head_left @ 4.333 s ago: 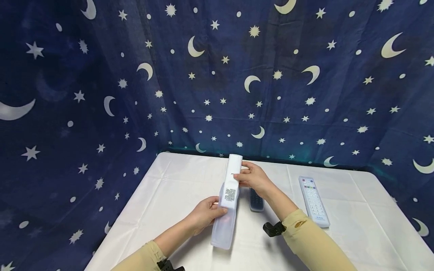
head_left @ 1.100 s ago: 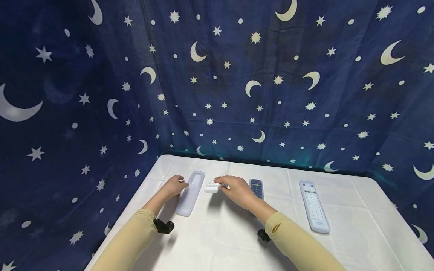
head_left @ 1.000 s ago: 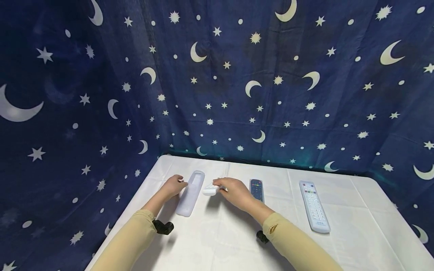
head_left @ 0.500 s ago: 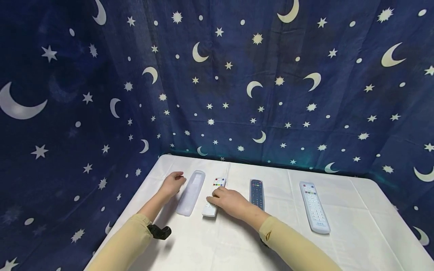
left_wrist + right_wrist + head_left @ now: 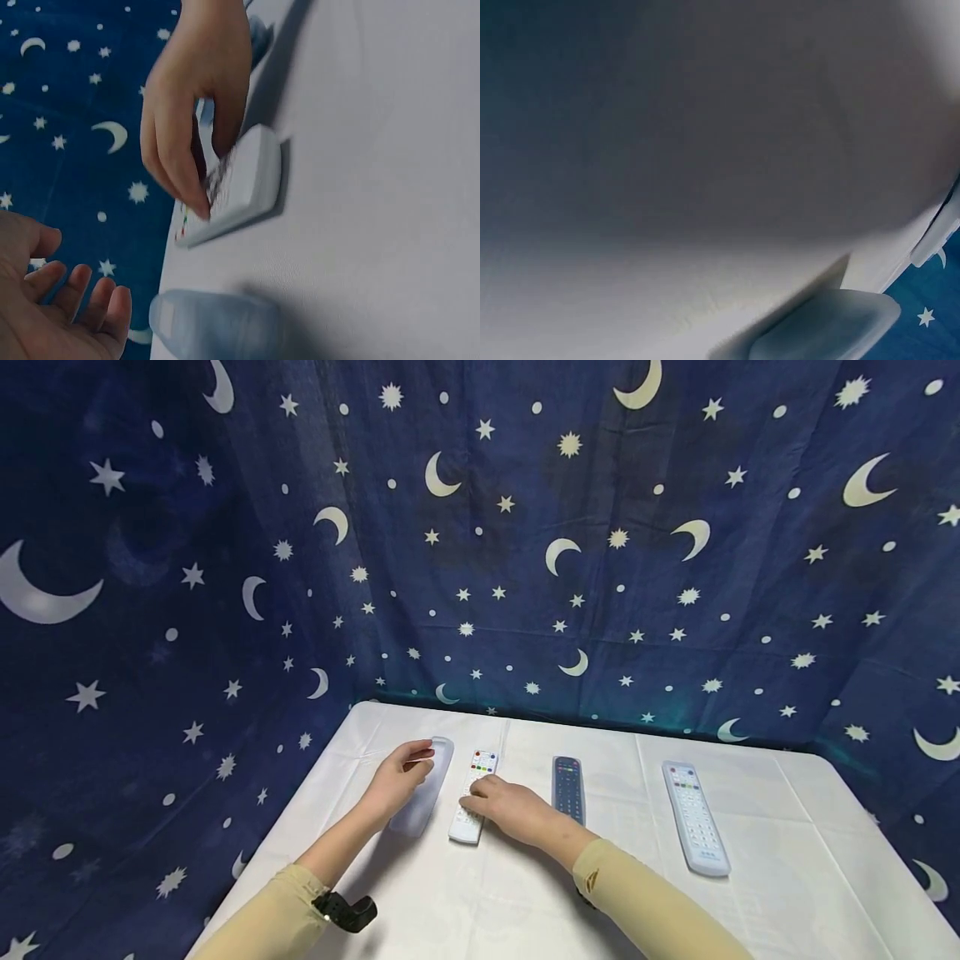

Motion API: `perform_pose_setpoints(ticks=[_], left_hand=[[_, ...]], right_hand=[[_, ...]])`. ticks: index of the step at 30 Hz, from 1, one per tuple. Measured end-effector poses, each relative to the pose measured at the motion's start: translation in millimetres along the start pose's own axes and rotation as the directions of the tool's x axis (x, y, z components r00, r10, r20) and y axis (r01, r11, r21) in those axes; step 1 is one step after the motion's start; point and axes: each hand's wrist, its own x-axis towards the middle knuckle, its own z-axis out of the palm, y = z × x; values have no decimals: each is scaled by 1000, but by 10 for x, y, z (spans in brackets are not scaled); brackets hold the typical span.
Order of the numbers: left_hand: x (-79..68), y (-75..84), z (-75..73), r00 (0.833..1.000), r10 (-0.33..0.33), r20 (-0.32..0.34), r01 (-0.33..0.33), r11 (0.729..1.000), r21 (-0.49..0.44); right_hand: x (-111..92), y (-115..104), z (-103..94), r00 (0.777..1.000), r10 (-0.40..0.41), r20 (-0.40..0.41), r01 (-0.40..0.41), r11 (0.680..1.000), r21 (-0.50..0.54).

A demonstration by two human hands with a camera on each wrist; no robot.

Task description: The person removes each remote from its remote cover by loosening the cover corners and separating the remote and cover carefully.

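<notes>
My right hand (image 5: 510,810) grips a white remote control (image 5: 467,828) that lies face up on the table. In the left wrist view, the right hand's thumb and fingers straddle the white remote control (image 5: 251,176). A translucent silicone remote cover (image 5: 411,814) lies just left of it, partly hidden by my left hand (image 5: 397,781). That left hand hovers over the cover with relaxed, parted fingers and nothing in them. The left wrist view shows the left hand (image 5: 64,307) beside the bluish cover (image 5: 217,326).
A dark remote control (image 5: 568,789) in a clear cover lies right of the right hand, its lower end partly hidden by the arm. Farther right is a white remote control (image 5: 697,827) in a bluish cover. A starry blue curtain (image 5: 510,543) hangs behind the white table (image 5: 622,893).
Earlier, both hands drew the white remote from its cover. The cover now lies on the table, and the right hand has lowered the remote beside it. The left hand has shifted right, over the cover.
</notes>
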Motion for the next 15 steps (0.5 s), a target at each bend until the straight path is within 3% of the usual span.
perform_pose_setpoints(ticks=[8,15], left_hand=[[-82,126,65,999,33,7,-33,999,-43],[-124,193,95,998,57,20,-57,998,1]], right_hand=[[-16,-30,-2,999,34,-1,-34,995,90],[-245,-20,-138,980,190,-55,-177,967,183]])
